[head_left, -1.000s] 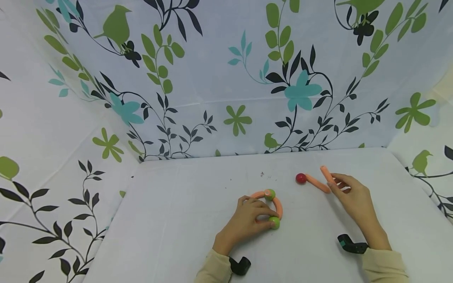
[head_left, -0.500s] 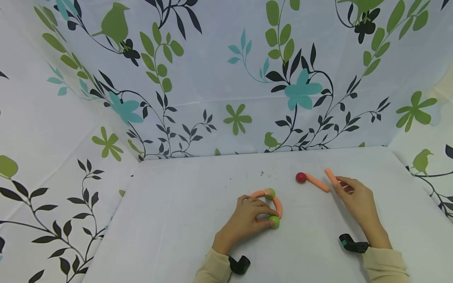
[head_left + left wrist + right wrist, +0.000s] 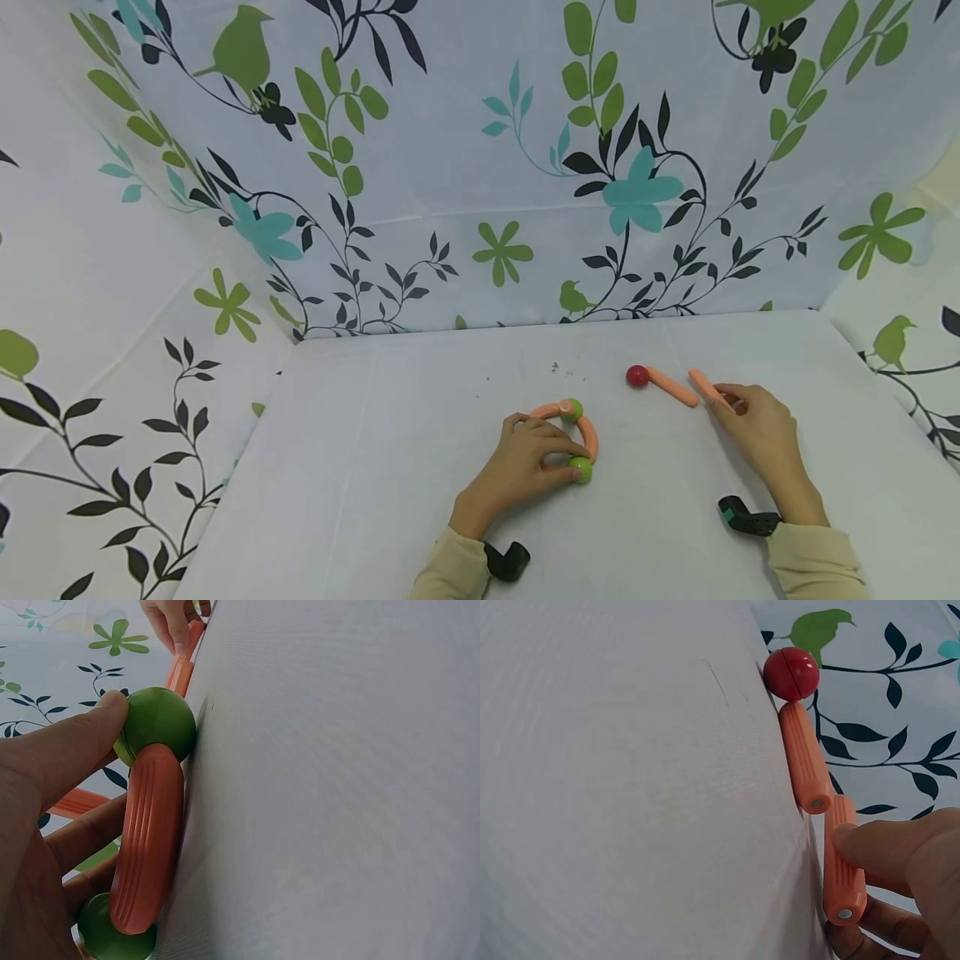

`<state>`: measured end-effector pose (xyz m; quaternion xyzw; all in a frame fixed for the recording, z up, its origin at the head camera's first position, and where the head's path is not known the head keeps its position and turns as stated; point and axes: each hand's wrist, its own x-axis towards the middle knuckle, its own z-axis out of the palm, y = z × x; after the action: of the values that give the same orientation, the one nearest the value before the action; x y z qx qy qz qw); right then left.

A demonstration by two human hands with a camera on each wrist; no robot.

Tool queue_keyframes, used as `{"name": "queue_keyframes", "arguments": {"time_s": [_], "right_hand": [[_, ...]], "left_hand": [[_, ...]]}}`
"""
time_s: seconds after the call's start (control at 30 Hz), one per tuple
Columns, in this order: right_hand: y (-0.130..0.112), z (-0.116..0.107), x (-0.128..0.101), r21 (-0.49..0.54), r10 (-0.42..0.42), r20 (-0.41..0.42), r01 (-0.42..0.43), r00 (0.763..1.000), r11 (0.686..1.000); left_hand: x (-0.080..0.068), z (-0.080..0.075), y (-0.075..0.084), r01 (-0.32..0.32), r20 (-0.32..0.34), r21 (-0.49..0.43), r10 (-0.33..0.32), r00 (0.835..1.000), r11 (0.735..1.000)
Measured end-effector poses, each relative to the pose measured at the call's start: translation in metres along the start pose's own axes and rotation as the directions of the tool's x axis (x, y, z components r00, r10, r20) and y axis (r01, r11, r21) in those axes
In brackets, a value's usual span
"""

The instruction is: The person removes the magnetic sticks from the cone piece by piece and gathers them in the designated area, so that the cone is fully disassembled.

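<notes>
From the head view, the left hand (image 3: 525,467) holds a curved orange piece (image 3: 591,437) with green balls (image 3: 581,471) on the white table (image 3: 375,467). To the right of it, the right hand (image 3: 757,433) pinches a straight orange stick (image 3: 705,387). Another stick (image 3: 671,387) with a red ball (image 3: 637,376) lies just beside.

In the left wrist view, a thumb (image 3: 67,750) presses a green ball (image 3: 157,724).

In the right wrist view, fingers (image 3: 885,847) clamp the stick (image 3: 843,859).

Overhead head view, close wrist views

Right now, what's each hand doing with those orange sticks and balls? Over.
Left hand grips curved orange pieces joined by green balls. Right hand pinches a straight orange rod beside the red-ball rod. Nothing between them.
</notes>
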<state>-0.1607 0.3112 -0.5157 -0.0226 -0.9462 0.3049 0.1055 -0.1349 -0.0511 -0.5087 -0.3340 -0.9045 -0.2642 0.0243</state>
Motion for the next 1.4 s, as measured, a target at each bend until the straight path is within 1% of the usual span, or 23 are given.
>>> {"name": "queue_keyframes", "arguments": {"time_s": [0.27,0.6,0.77,0.93,1.03,1.13,1.23,1.3,1.4], "right_hand": [[0.001,0.001,0.000,-0.039,0.011,0.016,-0.011,1.000,0.999],[-0.001,0.000,0.000,-0.051,0.012,0.026,-0.011,1.000,0.999],[-0.002,-0.001,0.000,-0.053,0.019,0.049,-0.017,0.999,0.998],[-0.005,-0.007,-0.001,-0.035,0.051,0.086,-0.048,0.995,0.998],[-0.009,-0.011,-0.001,-0.017,0.067,0.088,-0.065,0.994,0.998],[-0.012,-0.015,-0.001,0.003,0.052,0.056,-0.053,0.997,0.999],[-0.019,-0.018,-0.001,0.019,0.006,0.004,-0.006,1.000,1.000],[-0.024,-0.019,-0.002,0.045,-0.030,-0.017,0.031,0.999,0.998],[-0.032,-0.020,-0.003,0.097,-0.086,-0.035,0.089,0.996,0.991]], "left_hand": [[0.000,0.000,0.000,-0.011,-0.007,0.008,0.011,1.000,1.000],[-0.001,0.001,0.000,-0.009,-0.001,0.016,0.009,1.000,1.000],[0.000,0.001,0.000,-0.006,0.011,0.019,0.006,1.000,1.000],[0.000,0.001,-0.002,-0.012,0.021,-0.002,0.012,1.000,1.000],[-0.001,-0.001,-0.005,-0.016,-0.001,-0.048,0.016,1.000,0.999],[-0.002,-0.003,-0.011,0.013,-0.054,-0.131,-0.020,0.998,0.991],[-0.004,-0.006,-0.016,0.062,-0.111,-0.198,-0.085,0.990,0.978],[-0.005,-0.006,-0.018,0.100,-0.145,-0.209,-0.132,0.981,0.973],[-0.006,-0.005,-0.022,0.151,-0.179,-0.191,-0.185,0.966,0.970]]}}
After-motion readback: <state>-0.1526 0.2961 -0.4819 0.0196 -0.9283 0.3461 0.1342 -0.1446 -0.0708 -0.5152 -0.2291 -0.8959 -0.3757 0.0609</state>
